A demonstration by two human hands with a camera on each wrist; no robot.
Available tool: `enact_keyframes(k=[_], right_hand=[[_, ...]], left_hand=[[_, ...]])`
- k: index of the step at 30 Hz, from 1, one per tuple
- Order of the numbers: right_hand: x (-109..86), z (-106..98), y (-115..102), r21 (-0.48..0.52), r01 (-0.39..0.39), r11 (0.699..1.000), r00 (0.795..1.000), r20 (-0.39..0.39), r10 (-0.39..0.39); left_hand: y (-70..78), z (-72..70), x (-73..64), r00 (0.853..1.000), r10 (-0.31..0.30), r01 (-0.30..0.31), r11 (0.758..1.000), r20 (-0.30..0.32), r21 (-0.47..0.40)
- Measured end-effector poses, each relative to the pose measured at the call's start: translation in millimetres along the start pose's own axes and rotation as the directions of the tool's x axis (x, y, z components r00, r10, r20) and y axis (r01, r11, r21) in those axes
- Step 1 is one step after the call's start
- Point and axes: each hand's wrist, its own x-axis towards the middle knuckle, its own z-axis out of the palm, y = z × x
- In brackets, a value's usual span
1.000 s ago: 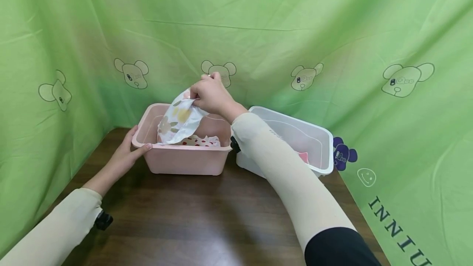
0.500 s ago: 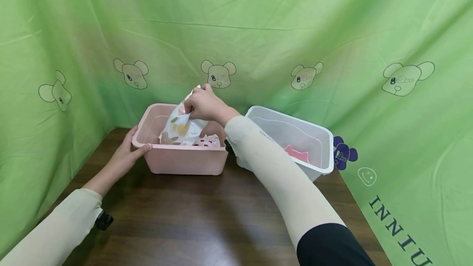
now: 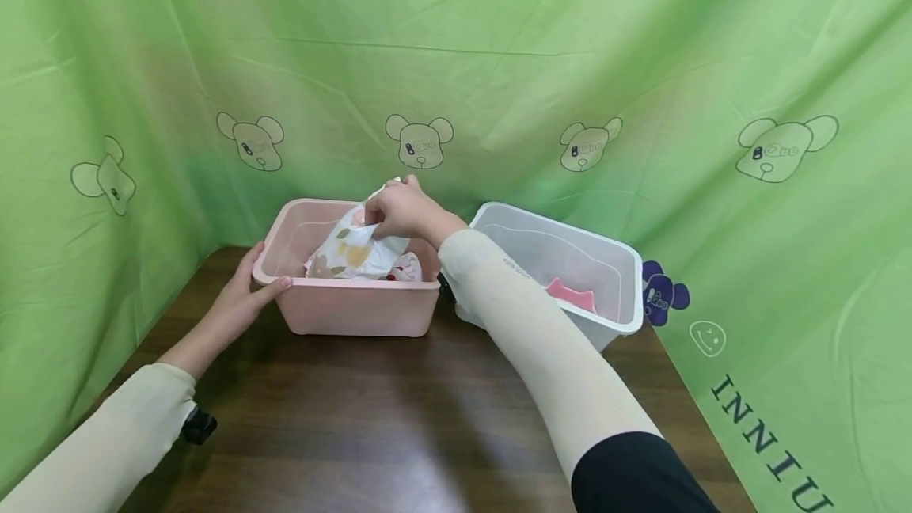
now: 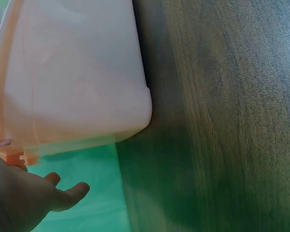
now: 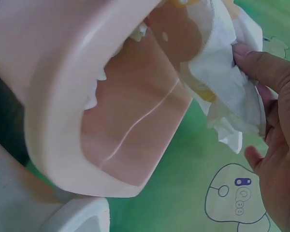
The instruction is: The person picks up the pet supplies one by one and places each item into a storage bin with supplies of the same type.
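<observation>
My right hand (image 3: 406, 210) pinches a white cloth with a yellow and green floral print (image 3: 354, 250), thumb on one side of the fabric. The cloth hangs down into a pink plastic bin (image 3: 359, 309). Seen from the right wrist, the cloth (image 5: 222, 67) drapes over the bin's rim side, with the thumb pressed on it. Inside the bin, a white cloth with red spots (image 3: 408, 267) shows partly beneath the floral one. My left hand (image 3: 238, 301) holds the bin's front left corner, thumb along the rim; in the left wrist view some fingers (image 4: 70, 195) extend below the rim.
To the right of the pink bin stands a white plastic bin (image 3: 630, 291), set at an angle, with a pink piece (image 3: 572, 296) inside. My right forearm crosses in front of it. Both bins stand on a dark wooden table (image 3: 342, 426) before a green curtain (image 3: 499, 38).
My right hand has come down towards the pink bin with the floral cloth, which now lies lower and covers more of the spotted cloth. The left hand has kept its hold.
</observation>
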Motion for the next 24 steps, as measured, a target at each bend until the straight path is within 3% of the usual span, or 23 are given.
enact_keyframes(k=[24], right_hand=[[-24.3,7,18,-0.022,-0.039,0.999,0.991,0.129,0.042]], left_hand=[[-1.0,0.0,-0.9,1.000,-0.005,0.005,1.000,0.005,0.005]])
